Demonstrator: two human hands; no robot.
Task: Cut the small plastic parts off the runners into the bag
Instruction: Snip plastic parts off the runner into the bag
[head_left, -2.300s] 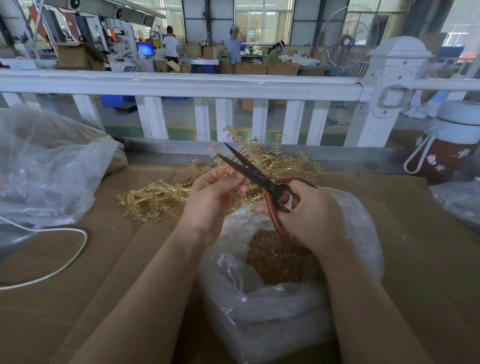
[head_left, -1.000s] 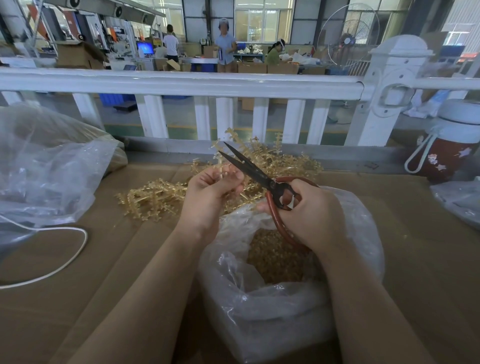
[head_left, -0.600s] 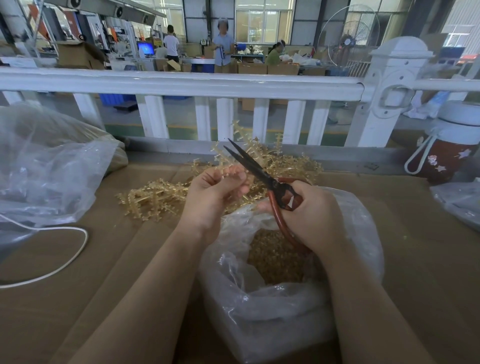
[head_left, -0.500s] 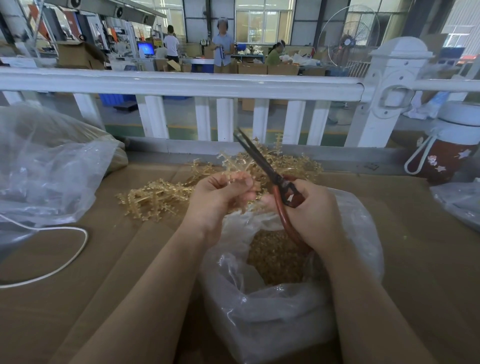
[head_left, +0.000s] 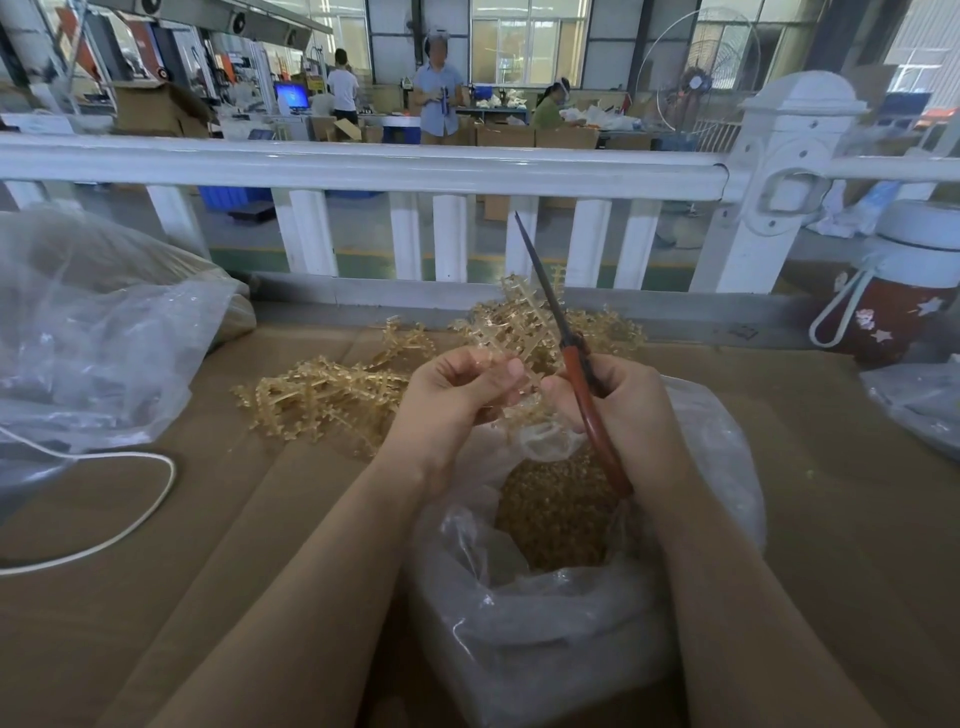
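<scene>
Red-handled scissors (head_left: 566, 343) point up in the curled right hand (head_left: 628, 410). Left hand (head_left: 452, 400) pinches a yellow runner (head_left: 519, 332) over the clear bag (head_left: 571, 597) at the bench's (head_left: 156, 597) near edge.

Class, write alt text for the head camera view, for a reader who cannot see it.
Over an open clear bag of small amber parts, a left hand holds a plastic runner while the right hand grips red-handled scissors, blades closed, pointing up. More runners lie behind.
</scene>
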